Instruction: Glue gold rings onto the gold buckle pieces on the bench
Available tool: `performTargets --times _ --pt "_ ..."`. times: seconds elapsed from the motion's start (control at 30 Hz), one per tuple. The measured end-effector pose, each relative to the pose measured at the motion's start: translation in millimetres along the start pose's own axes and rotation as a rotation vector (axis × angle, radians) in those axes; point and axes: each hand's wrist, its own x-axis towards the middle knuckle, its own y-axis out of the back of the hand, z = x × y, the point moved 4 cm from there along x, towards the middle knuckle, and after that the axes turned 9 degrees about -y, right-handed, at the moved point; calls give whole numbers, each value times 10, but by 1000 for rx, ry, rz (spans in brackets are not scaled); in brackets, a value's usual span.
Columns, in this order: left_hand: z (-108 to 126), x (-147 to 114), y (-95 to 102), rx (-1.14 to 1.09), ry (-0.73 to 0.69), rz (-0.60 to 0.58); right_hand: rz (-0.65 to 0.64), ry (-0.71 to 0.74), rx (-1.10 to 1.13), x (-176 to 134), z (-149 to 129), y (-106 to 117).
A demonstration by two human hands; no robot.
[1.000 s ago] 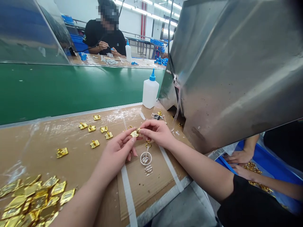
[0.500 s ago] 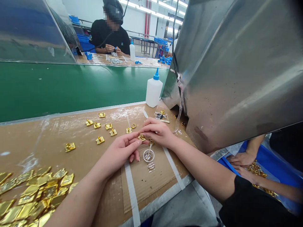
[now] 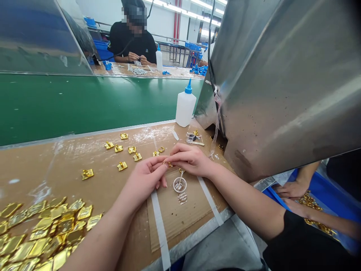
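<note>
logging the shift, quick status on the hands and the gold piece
Left hand pinching gold piece, right hand right up against it. Piece mostly hidden. Cup close by, seemingly not in the way.

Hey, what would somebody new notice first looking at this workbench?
Probably the heap of gold plates at the lower left of the brown work surface. Then the left hand and right hand, meeting at a small gold piece. Beyond them, a blue-tipped white bottle stands beside the big metal housing.

The metal pieces (image 3: pixel 43 223) are gold, the bottle (image 3: pixel 185 109) white with a blue cap (image 3: pixel 188 87), the table (image 3: pixel 113 192) brown, and the belt (image 3: pixel 98 101) green.
</note>
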Motion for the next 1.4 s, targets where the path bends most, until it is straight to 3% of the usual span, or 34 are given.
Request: performTargets --times 0.2,0.3,0.47,0.63,0.77,0.87,0.93,1.03,1.17,1.27,1.4 --pt "45 -40 35 137 -115 148 23 -3 51 2 -65 -1" --pt "125 -98 74 317 -253 232 105 -107 175 28 -71 38" --pt "183 -139 126 654 -454 243 164 -220 261 41 -53 62" --pt "188 -136 196 611 -498 284 183 -244 272 46 -9 56" --pt "288 -191 288 498 -482 421 193 -265 270 31 44 45" --pt "456 -308 485 425 -488 589 178 -275 256 14 72 25" --pt "583 -414 743 436 -484 703 172 -274 252 8 78 18" --pt "703 -519 1301 542 -345 771 188 -271 259 7 78 26" --pt "613 -470 1980 677 86 596 193 -288 232 12 102 41" --pt "467 -361 2183 708 253 478 173 -300 197 10 145 37" --pt "344 -255 2210 749 326 414 132 -309 166 2 195 18"
